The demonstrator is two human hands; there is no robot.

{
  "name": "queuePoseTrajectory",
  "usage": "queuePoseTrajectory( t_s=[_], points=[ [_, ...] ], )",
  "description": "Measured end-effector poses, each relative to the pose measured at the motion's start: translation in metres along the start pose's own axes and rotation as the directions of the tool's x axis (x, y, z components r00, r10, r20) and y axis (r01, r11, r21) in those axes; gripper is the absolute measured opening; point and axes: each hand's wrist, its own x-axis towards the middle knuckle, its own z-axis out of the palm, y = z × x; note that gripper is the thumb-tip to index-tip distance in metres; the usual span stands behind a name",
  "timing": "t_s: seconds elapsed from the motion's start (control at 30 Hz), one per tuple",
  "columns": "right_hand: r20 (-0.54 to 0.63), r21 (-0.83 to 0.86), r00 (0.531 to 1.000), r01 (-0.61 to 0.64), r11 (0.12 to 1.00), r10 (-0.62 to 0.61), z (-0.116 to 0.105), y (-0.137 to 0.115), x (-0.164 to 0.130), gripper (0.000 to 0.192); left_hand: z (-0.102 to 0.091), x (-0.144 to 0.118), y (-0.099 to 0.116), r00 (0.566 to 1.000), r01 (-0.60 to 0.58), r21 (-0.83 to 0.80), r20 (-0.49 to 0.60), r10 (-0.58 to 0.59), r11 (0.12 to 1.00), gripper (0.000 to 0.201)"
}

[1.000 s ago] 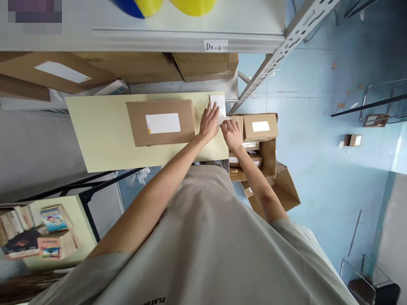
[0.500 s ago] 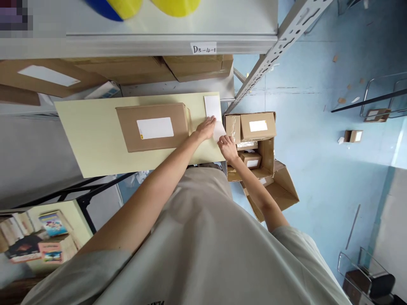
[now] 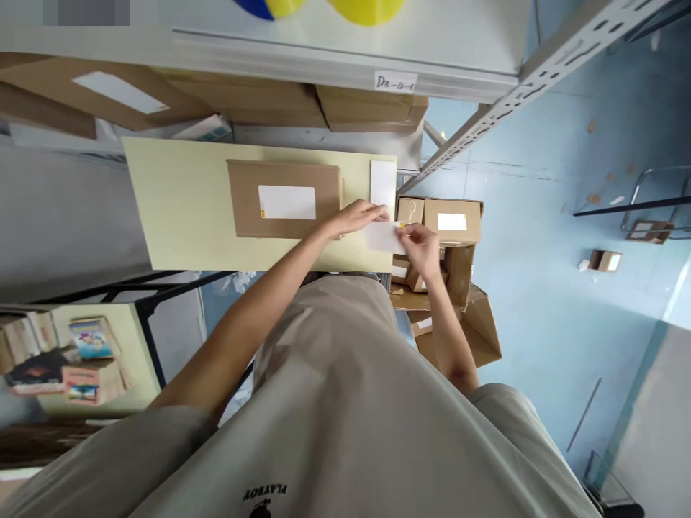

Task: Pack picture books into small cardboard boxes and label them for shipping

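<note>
White label sheet (image 3: 384,237) over the tabletop's (image 3: 178,216) right near corner, pinched at opposite edges by left hand (image 3: 356,216) and right hand (image 3: 421,244); thin, light, floppy, likely sticky; best gripped by its edges

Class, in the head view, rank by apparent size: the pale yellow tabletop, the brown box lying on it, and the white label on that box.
1. Pale yellow tabletop, largest.
2. Brown box.
3. White label, smallest.
All lie at similar distance, so the order is dependable.
</note>
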Motion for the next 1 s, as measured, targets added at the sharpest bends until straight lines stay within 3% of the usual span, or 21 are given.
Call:
queuePoseTrajectory(
  t_s=[0.1,0.23,0.57,0.73,0.87,1.0],
  points=[
    [-0.016,0.228,0.999,-0.046,0.973,0.051,-0.014,-0.021,0.006,0.062,-0.024,-0.070,0.017,0.997,0.059,-0.194,-0.044,-0.069,0.979,0.073],
    [0.026,0.285,0.998,-0.060,0.957,0.055,-0.006,-0.042,0.009,0.062,-0.048,-0.139,0.029,0.992,-0.003,-0.293,-0.124,-0.035,0.956,0.061],
    [0.042,0.182,0.999,-0.015,0.983,0.008,0.062,-0.073,-0.002,0.057,-0.093,-0.205,0.000,0.987,-0.097,-0.274,-0.153,0.057,0.957,0.036],
    [0.048,0.171,0.998,-0.046,0.984,0.038,0.119,-0.095,-0.021,0.057,-0.132,-0.240,-0.026,0.984,-0.134,-0.289,-0.150,0.093,0.948,0.028],
    [0.021,0.125,0.998,-0.055,0.991,0.053,0.182,-0.114,-0.032,0.055,-0.168,-0.269,-0.057,0.978,-0.154,-0.285,-0.180,0.105,0.946,0.026],
    [-0.038,0.000,0.998,0.054,0.999,-0.054,0.251,-0.142,-0.044,0.049,-0.204,-0.303,-0.092,0.972,-0.163,-0.294,-0.211,0.102,0.942,0.031]
  ],
)
